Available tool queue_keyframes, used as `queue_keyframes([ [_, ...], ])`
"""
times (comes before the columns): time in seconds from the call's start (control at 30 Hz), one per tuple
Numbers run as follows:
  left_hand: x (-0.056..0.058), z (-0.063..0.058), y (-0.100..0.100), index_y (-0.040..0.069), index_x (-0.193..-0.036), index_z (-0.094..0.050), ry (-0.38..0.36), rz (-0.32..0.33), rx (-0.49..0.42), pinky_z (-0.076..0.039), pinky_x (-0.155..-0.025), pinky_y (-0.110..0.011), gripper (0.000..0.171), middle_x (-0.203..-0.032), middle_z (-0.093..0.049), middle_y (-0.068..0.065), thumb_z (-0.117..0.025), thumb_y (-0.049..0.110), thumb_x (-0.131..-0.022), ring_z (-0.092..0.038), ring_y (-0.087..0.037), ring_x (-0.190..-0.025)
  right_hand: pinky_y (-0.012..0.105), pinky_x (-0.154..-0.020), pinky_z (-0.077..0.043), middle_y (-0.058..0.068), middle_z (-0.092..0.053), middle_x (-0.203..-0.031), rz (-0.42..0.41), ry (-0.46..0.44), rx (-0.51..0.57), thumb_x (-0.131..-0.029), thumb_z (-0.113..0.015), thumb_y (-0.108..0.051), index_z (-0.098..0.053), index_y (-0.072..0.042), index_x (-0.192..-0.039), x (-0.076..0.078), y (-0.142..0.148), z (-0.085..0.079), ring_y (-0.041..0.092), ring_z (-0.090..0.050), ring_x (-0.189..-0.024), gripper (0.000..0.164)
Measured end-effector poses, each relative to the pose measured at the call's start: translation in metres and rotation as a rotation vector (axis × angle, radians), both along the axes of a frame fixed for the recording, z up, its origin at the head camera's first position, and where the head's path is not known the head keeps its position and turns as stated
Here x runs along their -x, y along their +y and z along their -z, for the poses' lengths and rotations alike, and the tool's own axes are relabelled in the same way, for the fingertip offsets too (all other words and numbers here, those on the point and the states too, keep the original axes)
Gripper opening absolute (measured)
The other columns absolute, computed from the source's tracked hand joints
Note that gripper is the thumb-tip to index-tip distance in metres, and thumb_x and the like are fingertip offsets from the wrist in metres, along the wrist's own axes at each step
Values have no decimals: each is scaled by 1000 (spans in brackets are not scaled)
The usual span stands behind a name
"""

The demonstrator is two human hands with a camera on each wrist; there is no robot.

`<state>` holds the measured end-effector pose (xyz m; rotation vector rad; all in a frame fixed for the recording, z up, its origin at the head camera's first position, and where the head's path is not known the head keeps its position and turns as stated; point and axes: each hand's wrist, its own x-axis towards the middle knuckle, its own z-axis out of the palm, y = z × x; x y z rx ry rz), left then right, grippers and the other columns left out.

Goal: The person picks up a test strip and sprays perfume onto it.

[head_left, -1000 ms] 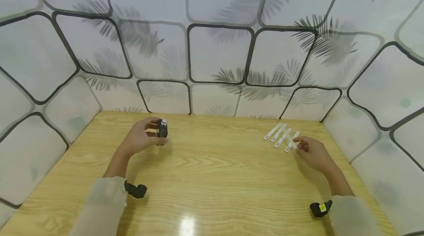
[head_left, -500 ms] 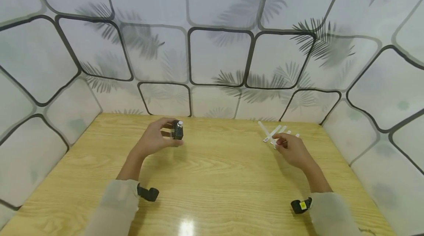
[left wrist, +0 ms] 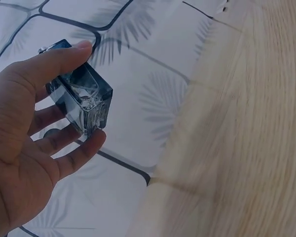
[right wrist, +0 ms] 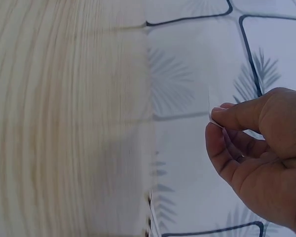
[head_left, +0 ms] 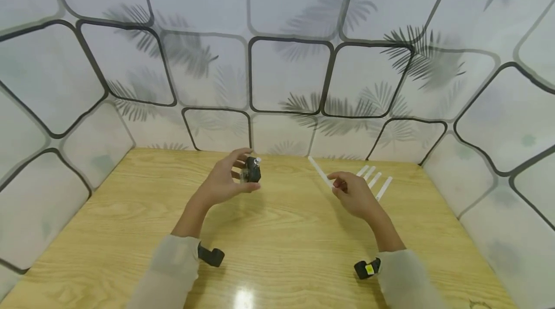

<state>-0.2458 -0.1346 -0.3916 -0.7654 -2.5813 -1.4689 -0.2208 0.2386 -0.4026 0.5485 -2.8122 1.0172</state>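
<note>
Just now, above the table [head_left: 282, 232], L hand [head_left: 222, 180] & R hand [head_left: 355, 196] had come closer: L gripped the dark bottle [head_left: 254, 170] btwn thumb & fingers; R pinched one white strip [head_left: 320, 171] by its near end, clear of four other strips [head_left: 384, 188], so bottle & strip were nearer, still apart.

No text, label, brand, number or sign can be read in any of the views

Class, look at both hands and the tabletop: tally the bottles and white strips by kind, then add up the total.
Glass bottle: 1 (in the left hand)
White strips: 5 (1 in the right hand, 4 on the table)
Total: 6
</note>
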Motion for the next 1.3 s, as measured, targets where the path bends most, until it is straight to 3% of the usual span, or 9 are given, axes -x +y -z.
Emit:
queue_keyframes([
  [0.17,3,3,6,28,-159,-30,40,36,13,-55,-88,-46,85,-142,-51,-13,-80,34,-91,-59,-33,-117,42,-82,-55,9,-65,-104,-19,8,4,-101,-63,-1,-64,1,-132,1,-20,-2,24,-66,-94,31],
  [0.33,7,7,10,28,-158,-32,91,71,63,-55,-86,-48,70,-144,-47,-10,-70,36,-100,-58,-30,-116,41,-81,-56,8,-65,-103,-30,9,18,-100,-64,-1,-65,0,-132,2,-36,-4,22,-66,-93,32],
  [0.47,8,9,14,29,-158,-34,124,73,114,-55,-83,-51,66,-148,-45,-10,-66,38,-102,-55,-28,-117,37,-79,-55,9,-66,-101,-45,21,42,-100,-64,0,-65,0,-132,3,-45,-4,20,-66,-90,32],
  [0.67,10,12,19,26,-159,-34,176,72,163,-53,-76,-40,66,-155,-41,-12,-66,37,-102,-53,-29,-122,34,-77,-55,10,-66,-102,-66,16,92,-100,-64,0,-65,-1,-132,0,-58,-7,19,-65,-88,32],
  [0.83,12,14,22,26,-159,-36,174,75,163,-53,-74,-38,65,-158,-39,-8,-66,37,-102,-51,-29,-127,35,-77,-55,8,-65,-101,-92,44,101,-100,-64,0,-65,-1,-131,-4,-65,-10,18,-65,-88,31],
  [0.97,12,16,23,26,-158,-38,169,70,169,-52,-73,-39,64,-157,-41,-8,-67,37,-101,-55,-28,-119,34,-77,-56,6,-65,-100,-121,56,105,-100,-64,-1,-65,-1,-130,-7,-68,-11,17,-65,-87,30],
  [1.07,12,18,24,27,-157,-39,169,63,182,-53,-80,-45,64,-152,-45,-9,-67,39,-101,-57,-29,-116,33,-78,-56,5,-65,-101,-131,55,97,-101,-64,-2,-66,-3,-130,-8,-70,-11,15,-66,-87,30],
  [1.2,13,18,25,27,-156,-41,174,53,210,-49,-97,-57,64,-146,-48,-11,-68,40,-100,-56,-35,-124,33,-78,-56,5,-65,-101,-148,62,90,-101,-63,-2,-65,-2,-131,-9,-73,-11,16,-66,-87,30],
  [1.3,14,18,25,25,-155,-43,190,51,236,-47,-100,-60,63,-144,-49,-15,-68,40,-99,-55,-38,-126,32,-77,-56,5,-65,-99,-166,83,73,-100,-64,0,-65,-1,-130,-8,-75,-10,15,-65,-86,30],
])
